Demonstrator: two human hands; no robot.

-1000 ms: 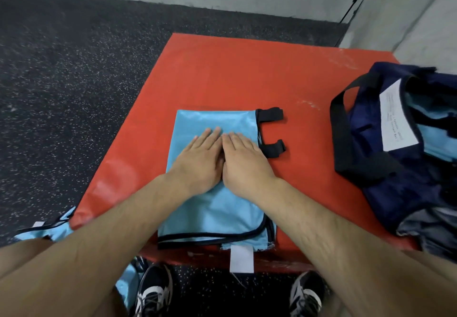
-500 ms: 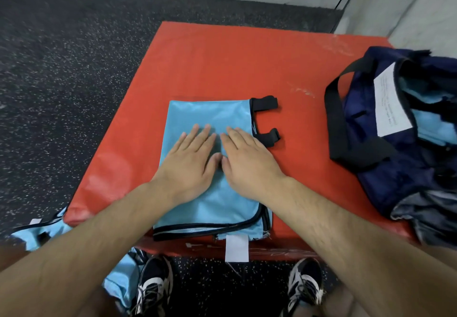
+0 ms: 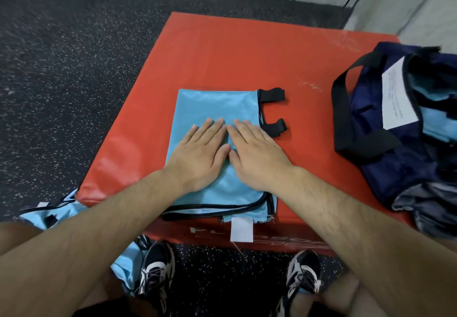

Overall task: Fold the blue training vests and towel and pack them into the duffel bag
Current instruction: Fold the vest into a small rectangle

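At the far left we noted a loose blue vest lying crumpled on the speckled floor, against the near-left corner of the red mat. More of its fabric lay beside the left shoe.

The folded vest lay flat on the near middle of the mat. Its near edge reached the mat's front edge, and a white tag hung over the front face.

The left hand rested palm down on the folded vest, fingers straight and close together, gripping nothing. The right hand lay flat just beside it in the same manner, fingers straight and close together. The two index fingertips nearly touched, as did the thumbs.

Two black straps projected from the far right edge of the folded vest onto the mat. The right shoe stood on the floor in front of the mat.

At the right, the navy duffel bag sat on the mat, well apart from the folded vest. Its mouth gaped open, showing light blue fabric inside. A white label lay at the opening, and a black handle looped toward the vest. Grey fabric lay at the bag's near end; we could not tell what it was.
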